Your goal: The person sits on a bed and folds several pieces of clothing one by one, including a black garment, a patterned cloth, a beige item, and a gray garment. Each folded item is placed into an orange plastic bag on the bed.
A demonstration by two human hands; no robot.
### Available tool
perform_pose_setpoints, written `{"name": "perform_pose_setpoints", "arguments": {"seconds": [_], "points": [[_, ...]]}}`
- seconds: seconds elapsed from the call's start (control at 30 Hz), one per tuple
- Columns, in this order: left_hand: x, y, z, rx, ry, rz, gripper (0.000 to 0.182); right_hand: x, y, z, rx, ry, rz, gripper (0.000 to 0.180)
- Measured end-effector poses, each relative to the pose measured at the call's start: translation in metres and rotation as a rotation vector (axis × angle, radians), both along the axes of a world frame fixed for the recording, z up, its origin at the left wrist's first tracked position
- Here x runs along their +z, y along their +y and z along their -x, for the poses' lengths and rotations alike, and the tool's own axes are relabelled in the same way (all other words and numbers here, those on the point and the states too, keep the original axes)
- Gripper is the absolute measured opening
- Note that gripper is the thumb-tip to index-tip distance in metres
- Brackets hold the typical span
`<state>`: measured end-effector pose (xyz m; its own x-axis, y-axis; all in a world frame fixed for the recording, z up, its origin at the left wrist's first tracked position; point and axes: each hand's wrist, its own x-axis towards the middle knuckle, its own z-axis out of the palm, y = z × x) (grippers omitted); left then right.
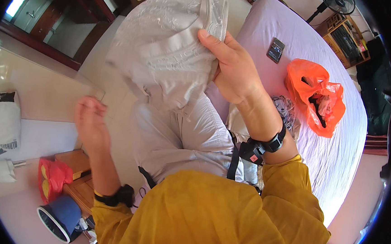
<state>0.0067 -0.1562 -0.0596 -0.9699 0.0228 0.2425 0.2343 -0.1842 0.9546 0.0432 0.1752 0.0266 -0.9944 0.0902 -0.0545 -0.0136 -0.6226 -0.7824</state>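
Observation:
A light grey, satiny fabric piece with embroidered lace point(173, 49) hangs from my right hand point(235, 63), whose thumb and fingers pinch its banded edge. The cloth hangs in front of my knees, above the tiled floor. My left hand point(92, 114) is raised at the left, apart from the cloth and blurred; its fingers look curled, but how far they close is not clear. On the bed beside my right forearm lies a bunched patterned cloth point(283, 109), partly hidden by the arm.
An orange plastic bag point(314, 96) and a phone point(275, 50) lie on the bed's lilac sheet point(336, 145). At the lower left are a wooden cabinet point(80, 185), a red bag point(50, 180) and a blue bin point(59, 218). A black fan point(340, 3) stands beyond the bed.

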Motion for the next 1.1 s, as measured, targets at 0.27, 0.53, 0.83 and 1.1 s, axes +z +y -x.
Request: {"name": "perform_pose_setpoints", "arguments": {"seconds": [0.27, 0.53, 0.83, 1.1], "points": [[-0.078, 0.090, -0.049, -0.697, -0.286, -0.680, 0.100, -0.049, -0.057, -0.034, 0.144, -0.145, 0.263, 0.037], [-0.080, 0.070, -0.084, -0.254, -0.634, -0.409, 0.067, -0.153, -0.058, -0.116, 0.245, -0.508, 0.404, 0.060], [-0.082, 0.094, -0.085, -0.592, -0.927, -0.600, 0.064, -0.163, -0.013, -0.131, 0.231, -0.320, 0.820, 0.070], [-0.095, 0.183, -0.067, -0.867, -0.874, -0.387, 0.059, -0.167, 0.041, -0.189, -0.286, -0.202, 0.641, 0.062]]}}
